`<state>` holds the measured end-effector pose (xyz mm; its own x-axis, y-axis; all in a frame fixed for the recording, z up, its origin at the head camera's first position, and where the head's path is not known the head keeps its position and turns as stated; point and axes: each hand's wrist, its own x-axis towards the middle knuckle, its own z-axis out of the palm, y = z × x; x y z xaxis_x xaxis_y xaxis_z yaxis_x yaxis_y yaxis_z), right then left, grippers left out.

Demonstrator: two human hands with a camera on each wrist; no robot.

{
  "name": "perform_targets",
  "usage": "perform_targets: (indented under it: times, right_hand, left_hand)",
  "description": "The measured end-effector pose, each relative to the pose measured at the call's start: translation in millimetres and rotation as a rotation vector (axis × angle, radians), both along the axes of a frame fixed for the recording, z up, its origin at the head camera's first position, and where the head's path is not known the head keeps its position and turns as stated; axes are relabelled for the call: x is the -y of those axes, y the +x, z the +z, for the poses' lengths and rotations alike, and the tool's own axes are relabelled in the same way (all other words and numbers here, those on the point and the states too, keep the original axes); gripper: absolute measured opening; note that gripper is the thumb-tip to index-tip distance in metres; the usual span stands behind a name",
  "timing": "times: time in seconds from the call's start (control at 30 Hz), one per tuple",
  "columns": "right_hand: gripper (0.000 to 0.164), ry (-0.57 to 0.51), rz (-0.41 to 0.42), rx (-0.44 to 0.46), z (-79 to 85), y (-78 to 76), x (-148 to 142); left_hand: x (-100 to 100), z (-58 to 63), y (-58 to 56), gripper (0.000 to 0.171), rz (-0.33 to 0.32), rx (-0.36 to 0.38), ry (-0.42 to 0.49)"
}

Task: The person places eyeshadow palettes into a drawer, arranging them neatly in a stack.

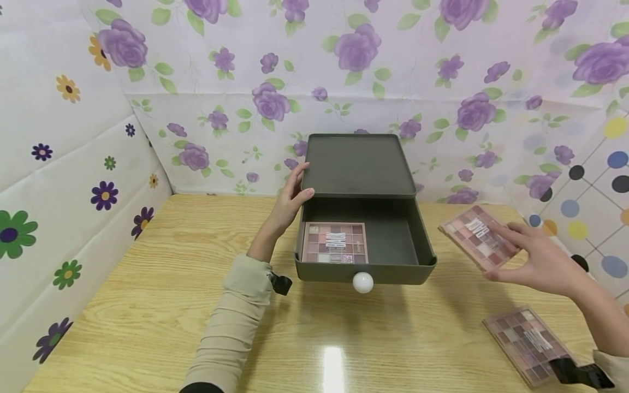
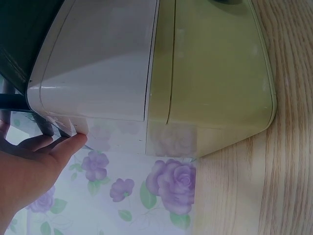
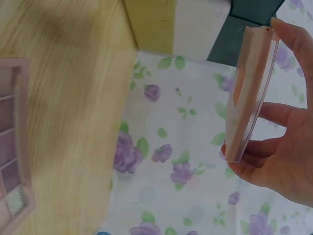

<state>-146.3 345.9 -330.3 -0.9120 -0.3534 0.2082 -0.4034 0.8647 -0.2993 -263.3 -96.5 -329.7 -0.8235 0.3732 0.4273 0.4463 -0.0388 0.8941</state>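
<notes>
A drawer unit (image 1: 361,164) with a dark grey-green top stands at the table's back, its dark drawer (image 1: 395,240) pulled out. Inside that drawer, at the left, lies an eyeshadow palette (image 1: 336,243) with white lettering. My left hand (image 1: 287,202) rests against the unit's upper left edge, fingers along the side and thumb at the front corner. To the right of the drawer, my right hand (image 1: 540,259) holds a second eyeshadow palette (image 1: 479,234) raised and tilted, pinched by its edges; in the right wrist view this held palette (image 3: 250,93) shows edge-on.
Another eyeshadow palette (image 1: 528,341) lies on the wooden table (image 1: 162,305) at the front right, partly under the right wrist strap. A white round knob (image 1: 363,282) sticks out from the drawer front. White (image 2: 98,63) and yellow (image 2: 220,63) tiers show below the top one. Patterned cloth surrounds the table.
</notes>
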Motion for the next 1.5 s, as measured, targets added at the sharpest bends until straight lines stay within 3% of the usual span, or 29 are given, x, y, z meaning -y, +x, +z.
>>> perform_targets:
  times: [0.27,0.57,1.5]
  right_hand:
    - [0.096,-0.044,-0.046,0.017,17.6,8.3,12]
    - [0.100,-0.078,0.048,-0.063,31.3,8.8,16]
    - [0.098,-0.064,0.181,-0.096,75.7,7.6,48]
  left_hand:
    - [0,3.5,3.1,0.067,0.003,0.000,-0.009]
    - [0,3.1,3.4,0.066,0.006,0.008,-0.009]
    - [1,0.7,0.7,0.066,0.012,0.012,-0.009]
